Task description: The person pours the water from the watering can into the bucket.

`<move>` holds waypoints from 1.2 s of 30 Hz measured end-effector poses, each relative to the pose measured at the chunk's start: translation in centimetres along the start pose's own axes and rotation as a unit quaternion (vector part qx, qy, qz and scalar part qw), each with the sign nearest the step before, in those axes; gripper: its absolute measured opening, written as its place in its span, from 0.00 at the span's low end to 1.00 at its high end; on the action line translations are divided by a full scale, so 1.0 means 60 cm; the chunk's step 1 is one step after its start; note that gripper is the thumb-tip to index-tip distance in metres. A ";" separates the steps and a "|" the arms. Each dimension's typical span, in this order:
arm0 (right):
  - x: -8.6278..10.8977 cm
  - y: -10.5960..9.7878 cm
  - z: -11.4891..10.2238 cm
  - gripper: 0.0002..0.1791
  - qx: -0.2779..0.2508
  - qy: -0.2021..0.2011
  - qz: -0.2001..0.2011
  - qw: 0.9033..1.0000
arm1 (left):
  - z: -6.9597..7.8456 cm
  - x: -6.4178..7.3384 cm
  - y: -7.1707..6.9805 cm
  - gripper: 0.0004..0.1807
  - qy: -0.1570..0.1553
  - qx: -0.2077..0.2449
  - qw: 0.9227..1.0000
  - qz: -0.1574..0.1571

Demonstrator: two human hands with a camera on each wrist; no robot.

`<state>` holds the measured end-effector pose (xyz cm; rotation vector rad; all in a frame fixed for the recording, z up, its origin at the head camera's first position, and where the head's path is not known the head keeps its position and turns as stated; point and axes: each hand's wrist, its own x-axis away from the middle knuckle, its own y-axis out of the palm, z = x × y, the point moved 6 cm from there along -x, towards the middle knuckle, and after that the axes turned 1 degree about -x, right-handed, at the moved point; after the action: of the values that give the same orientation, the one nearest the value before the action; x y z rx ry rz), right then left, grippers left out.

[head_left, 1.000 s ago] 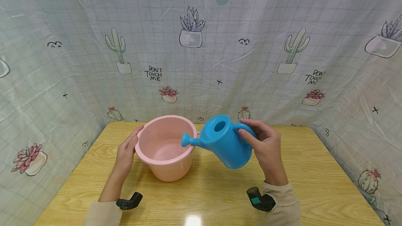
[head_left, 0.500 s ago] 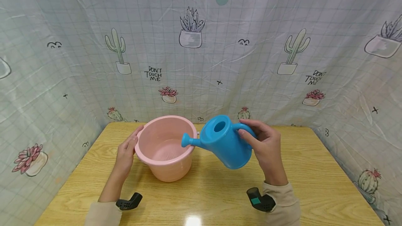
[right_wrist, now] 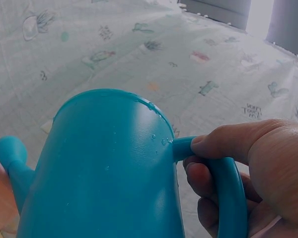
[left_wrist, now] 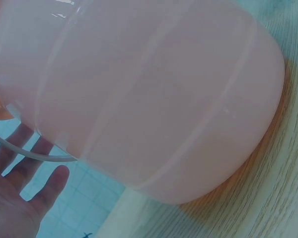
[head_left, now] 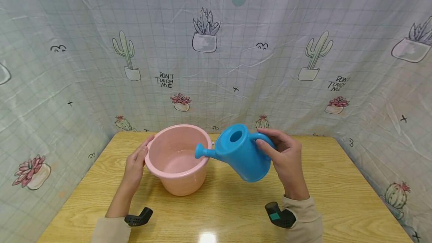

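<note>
Touching the pink bucket (head_left: 183, 185) at the 9 o'clock part of its rim, the left hand (head_left: 135, 160) points up toward 1 o'clock, its fingers mostly straight. Below it are a tan left sleeve (head_left: 111, 230) and a bent black gadget (head_left: 139, 217). In the left wrist view, a thin grey wire handle (left_wrist: 44, 157) crosses the fingers, and the bucket's big side blocks a lot. The bucket rests on the wooden table (head_left: 337, 190), at 7 o'clock from the middle of the head view. Next comes the blue watering can (head_left: 249, 156), at 5 o'clock, tipped so its top leans to 11 o'clock. Its spout (head_left: 212, 153) points to 9 o'clock and hides a bit of the bucket's rim at 3 o'clock; I cannot tell if they touch. Little water drops (right_wrist: 164, 142) sit on the can. Then comes the right hand (head_left: 287, 155), at 4 o'clock, pointing toward 11 o'clock, with thumb and fingers wrapped round the can handle (right_wrist: 233, 198). Below it is a tan right sleeve (head_left: 303, 220) with another black gadget (head_left: 285, 217). Behind everything hangs a pale cloth (head_left: 270, 96), with a green cactus (head_left: 124, 53) drawn at 10 o'clock.
</note>
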<state>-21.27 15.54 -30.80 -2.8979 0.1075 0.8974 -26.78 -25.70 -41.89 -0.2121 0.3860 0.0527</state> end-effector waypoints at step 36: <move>0.000 0.001 -0.001 0.18 0.003 0.004 0.002 1.000 | -0.005 -0.001 -0.002 0.26 -0.025 -0.010 1.000 0.005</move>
<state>-21.24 15.45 -30.76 -2.8969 0.1179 0.8845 -26.93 -25.89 -42.11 -0.2280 0.3366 0.0721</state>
